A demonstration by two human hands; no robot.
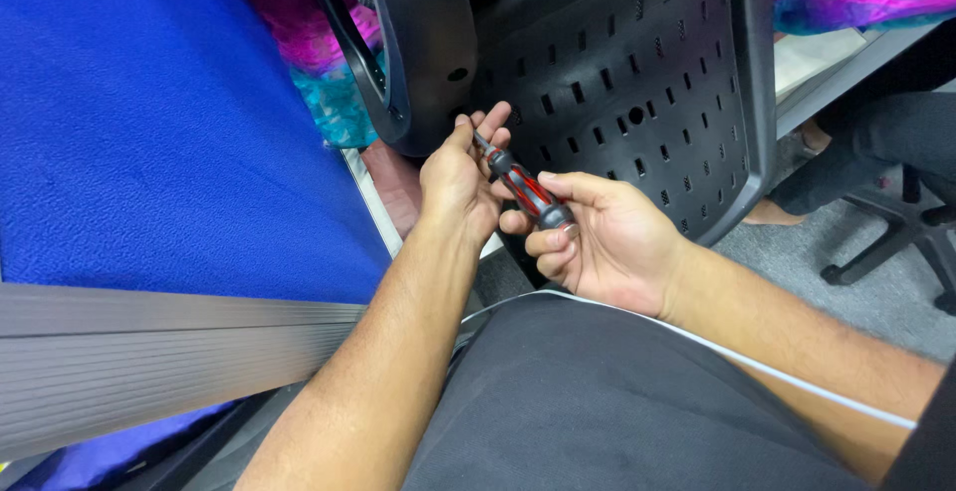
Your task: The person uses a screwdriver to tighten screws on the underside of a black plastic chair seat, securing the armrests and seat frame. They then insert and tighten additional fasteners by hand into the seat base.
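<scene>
- A screwdriver (525, 188) is held between both hands, in front of a perforated chair panel (637, 83).
- The left hand (458, 177) is placed at its tip, the right hand (597, 237) around its handle.
- A partition wall (149, 122) is set to the left.
- A chair base (896, 242) is seen at far right.

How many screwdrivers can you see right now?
1. The single screwdriver, red and black handled, is held in the right hand, its tip guided by the left hand against the black chair armrest. Others may be hidden out of view.
</scene>
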